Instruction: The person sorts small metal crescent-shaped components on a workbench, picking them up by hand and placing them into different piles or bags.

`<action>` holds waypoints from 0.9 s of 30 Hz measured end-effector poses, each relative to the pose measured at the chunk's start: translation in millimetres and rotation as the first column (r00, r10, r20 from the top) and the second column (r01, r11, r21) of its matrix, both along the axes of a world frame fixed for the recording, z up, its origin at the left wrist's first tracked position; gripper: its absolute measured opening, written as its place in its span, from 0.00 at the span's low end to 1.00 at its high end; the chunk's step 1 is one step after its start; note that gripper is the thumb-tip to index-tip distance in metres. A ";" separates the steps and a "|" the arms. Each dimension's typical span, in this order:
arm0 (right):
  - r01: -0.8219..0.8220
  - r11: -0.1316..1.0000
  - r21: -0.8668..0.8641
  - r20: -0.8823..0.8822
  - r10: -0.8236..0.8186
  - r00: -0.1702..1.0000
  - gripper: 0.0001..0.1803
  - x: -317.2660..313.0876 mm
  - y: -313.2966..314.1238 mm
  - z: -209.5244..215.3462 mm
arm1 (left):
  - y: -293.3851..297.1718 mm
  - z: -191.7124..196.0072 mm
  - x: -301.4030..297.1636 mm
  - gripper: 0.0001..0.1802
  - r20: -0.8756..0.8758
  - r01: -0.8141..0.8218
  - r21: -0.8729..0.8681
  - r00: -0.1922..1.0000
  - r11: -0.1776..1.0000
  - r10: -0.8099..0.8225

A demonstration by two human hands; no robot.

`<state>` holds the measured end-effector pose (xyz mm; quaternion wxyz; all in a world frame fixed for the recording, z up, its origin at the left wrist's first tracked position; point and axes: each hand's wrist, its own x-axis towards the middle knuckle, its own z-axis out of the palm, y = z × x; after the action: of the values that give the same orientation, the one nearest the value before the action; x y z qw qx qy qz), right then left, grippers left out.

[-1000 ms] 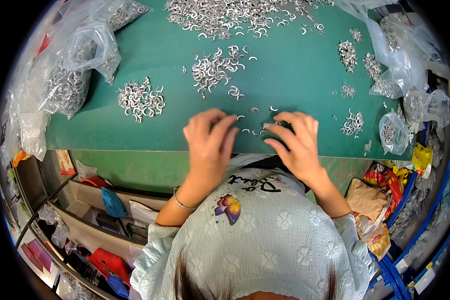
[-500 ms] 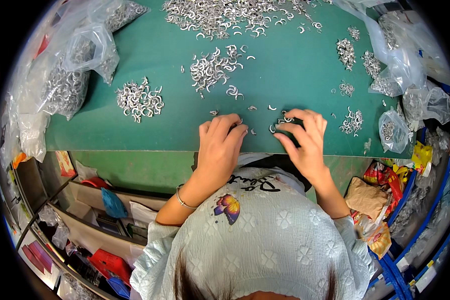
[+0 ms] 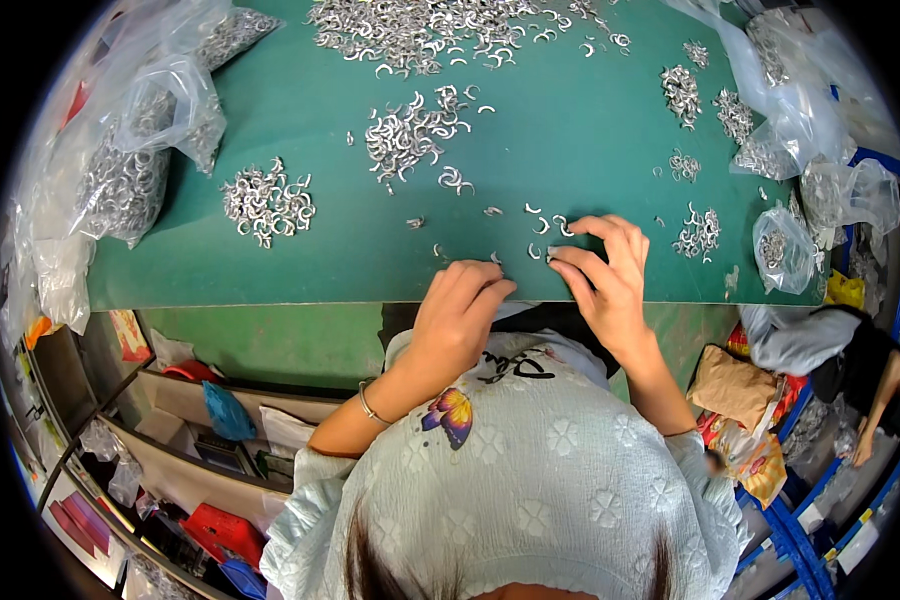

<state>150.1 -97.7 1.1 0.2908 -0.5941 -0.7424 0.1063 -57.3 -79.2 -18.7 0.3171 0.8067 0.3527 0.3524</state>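
Observation:
Small silvery C-shaped metal pieces lie in heaps on the green tabletop. Close to the front edge, my left hand [image 3: 462,305] has its fingers bent together, a metal piece [image 3: 495,258] showing at the fingertips. My right hand [image 3: 613,280] is curled just to its right. Its thumb and a finger come together on a small piece, partly hidden, while another fingertip touches a curved piece [image 3: 564,227]. Between the hands lie a loose curved piece [image 3: 535,252] and several others. Farther off is a middle heap [image 3: 405,135] of the same pieces.
A large heap [image 3: 430,30] covers the far side, with another heap [image 3: 268,203] at left. Filled clear bags [image 3: 120,185] stand at the left edge. Small piles [image 3: 698,232] and an open plastic bag [image 3: 785,250] sit at right. Another person's arm [image 3: 882,405] shows beyond the right edge.
My left hand has moved right and nearer the table's front edge. The pieces beside my right hand have spread apart. Another person has come into view at right.

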 end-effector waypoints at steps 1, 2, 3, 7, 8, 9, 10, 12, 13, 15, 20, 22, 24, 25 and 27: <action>-0.006 1.000 -0.001 -0.004 0.006 1.000 0.12 2.4 -3.6 -0.2 | -2.1 -3.1 1.8 0.16 0.013 0.013 -0.002 1.000 1.000 -0.013; -0.011 1.000 -0.001 -0.008 0.011 1.000 0.11 4.5 -6.7 0.2 | -2.0 -2.2 4.4 0.16 0.012 0.017 0.003 1.000 1.000 -0.017; -0.024 1.000 -0.015 -0.011 0.024 1.000 0.11 5.6 -9.8 1.2 | -1.3 -0.8 7.3 0.16 0.012 0.022 0.008 1.000 1.000 -0.022; -0.032 0.999 -0.024 -0.097 0.030 0.995 0.11 9.2 -17.5 2.9 | 0.2 -0.7 23.9 0.17 0.022 0.057 -0.015 0.998 0.998 -0.056; -0.025 1.000 -0.013 -0.138 0.023 0.990 0.11 10.5 -17.6 1.6 | 0.7 0.8 26.6 0.17 0.051 0.028 -0.008 0.998 1.000 -0.028; 0.009 1.000 0.016 -0.168 -0.006 0.986 0.13 11.9 -16.4 4.1 | 1.8 4.2 28.7 0.17 0.080 -0.001 -0.002 0.997 1.000 0.001; 0.019 1.000 0.020 -0.194 -0.015 0.981 0.15 12.1 -16.8 4.2 | 2.0 6.2 30.0 0.18 0.108 -0.032 0.004 0.994 0.999 0.032; 0.055 0.998 0.026 -0.248 -0.047 0.968 0.17 10.5 -17.7 3.8 | 4.4 6.3 26.6 0.18 0.105 -0.127 -0.007 0.986 0.992 0.127; -0.012 1.000 0.008 -0.201 0.013 0.980 0.21 7.6 -16.8 4.5 | 5.8 6.3 23.4 0.19 0.103 -0.176 -0.013 0.979 0.984 0.177; -0.091 0.996 -0.022 -0.155 0.087 0.984 0.20 -5.7 -14.2 2.7 | 8.2 9.8 13.8 0.19 0.003 -0.183 0.025 0.983 0.983 0.183; -0.088 0.996 -0.009 -0.187 0.084 0.979 0.15 -7.1 -16.2 -8.1 | 10.1 15.5 5.3 0.18 -0.145 -0.245 0.030 0.958 0.969 0.246; -0.032 0.999 0.024 -0.183 0.036 0.983 0.15 5.9 -18.9 -11.5 | 9.5 15.6 1.9 0.19 -0.148 -0.242 -0.004 0.960 0.970 0.238; 0.010 0.999 0.049 -0.194 0.000 0.981 0.15 10.3 -20.3 -10.6 | 7.6 15.0 2.1 0.19 -0.152 -0.204 -0.014 0.968 0.979 0.200; 0.025 0.998 0.057 -0.208 -0.013 0.978 0.16 9.2 -20.2 -7.7 | 7.2 13.2 4.0 0.20 -0.152 -0.188 -0.011 0.971 0.982 0.184; 0.015 0.999 0.040 -0.219 -0.006 0.976 0.17 0.8 -19.9 0.1 | 9.5 10.8 12.7 0.20 -0.110 -0.138 -0.005 0.984 0.990 0.137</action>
<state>150.9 -117.6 1.2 0.3835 -0.5766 -0.7047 0.1543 -44.6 -69.6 -7.9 0.2776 0.7963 0.4268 0.3266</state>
